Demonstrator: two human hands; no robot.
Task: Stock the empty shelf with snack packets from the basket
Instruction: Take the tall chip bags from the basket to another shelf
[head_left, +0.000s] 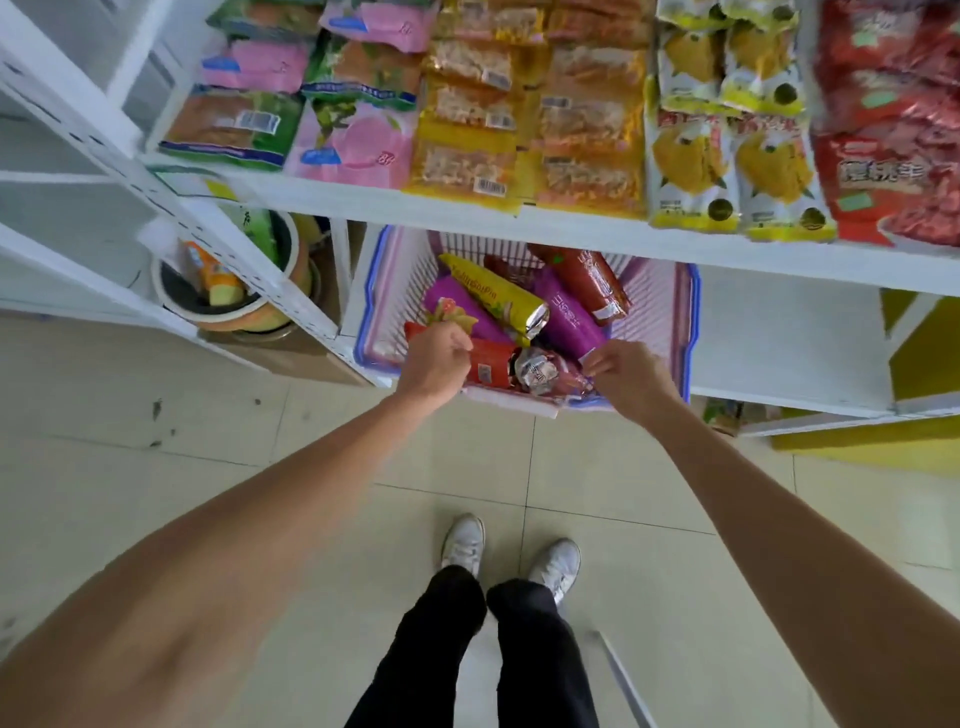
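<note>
White steel shelf upright (171, 208), perforated, runs diagonally through the upper left of the frame. Just right of it, mid-left: round pot (171, 306) holding an orange-and-yellow item; contents otherwise unclear.

Upper shelf (571, 228) spans the top of the frame, stocked in rows. Left to right:
- green packets (234, 124)
- pink packets (353, 148)
- orange-yellow packets (467, 166)
- white-and-yellow packets (727, 171)
- red packets (893, 182), far right edge.

Basket (670, 312): pink slatted walls, blue rim, centre frame, partly under the upper shelf's front edge. What it stands on cannot be told. Snack packets lie loose inside it: purple packet (566, 322), yellow packet (493, 293) across it, brown-red packet (592, 280) toward the far wall, red packet (491, 366) against the near rim, silver-ended packet (537, 371) beside that.

Left hand (434, 358): at the basket's near-left, fingers curled tight on the red packet's left end.

Right hand (626, 371): at the basket's near-right rim, fingertips pinching a pale packet corner (589, 358). Which packet that corner belongs to cannot be told.

Both forearms reach in from the lower corners of the frame. Lower centre: black trousers (467, 649), white shoes (462, 540) on the pale tiled floor (156, 493).

Right of the basket: white lower shelf board (779, 338); yellow panel (924, 353) at the right edge.
</note>
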